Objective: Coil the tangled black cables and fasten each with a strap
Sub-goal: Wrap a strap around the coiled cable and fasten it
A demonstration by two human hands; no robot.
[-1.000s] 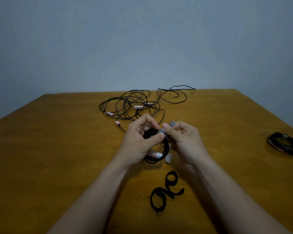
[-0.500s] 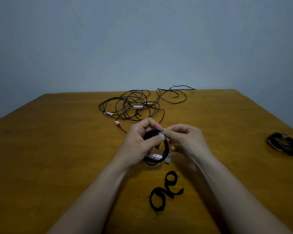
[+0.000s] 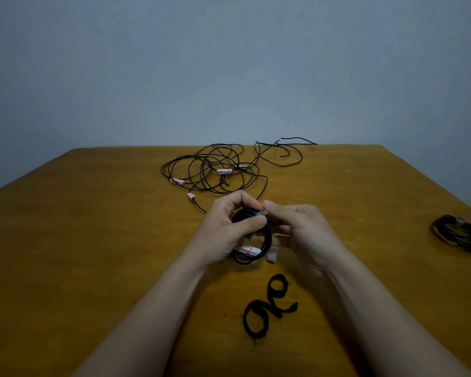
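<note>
Hands [image 3: 223, 232] hold coiled cable [image 3: 265, 243] upright, edge-on.

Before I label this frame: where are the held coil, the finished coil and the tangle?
held coil [image 3: 267, 247], head view, lower right arc
finished coil [image 3: 458, 235], head view, middle
tangle [image 3: 210, 170], head view, centre loops

Dim, soft shadows, wide-angle edge distortion, slight blur

Tangled cables [image 3: 218, 170] block ahead (sides open).
</note>
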